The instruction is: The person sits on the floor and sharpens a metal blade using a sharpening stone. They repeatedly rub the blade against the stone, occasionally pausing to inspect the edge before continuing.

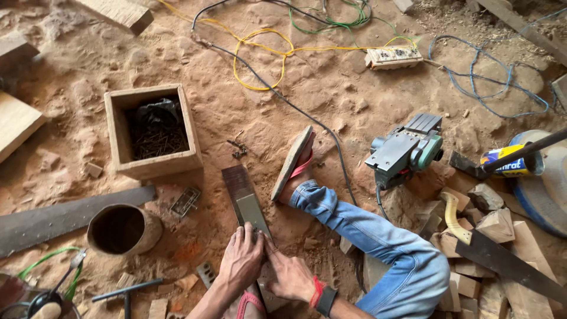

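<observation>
A dark flat sharpening stone [237, 184] lies on the sandy ground, with a flat grey metal blade [253, 214] resting on it. My left hand [241, 263] presses its fingertips onto the near end of the blade. Beside it, my right hand [289, 276], with a red band and black watch at the wrist, presses down next to the left. My leg in blue jeans [378, 242] stretches out to the right, its foot in a sandal [293, 163] beside the stone.
A wooden box [121, 127] of nails stands to the left, a round pot [124, 229] below it. An electric planer [404, 150], handsaw [502, 260], wood scraps, a yellow can [511, 162], cables and a socket strip [393, 57] lie around. A hammer [125, 290] rests near left.
</observation>
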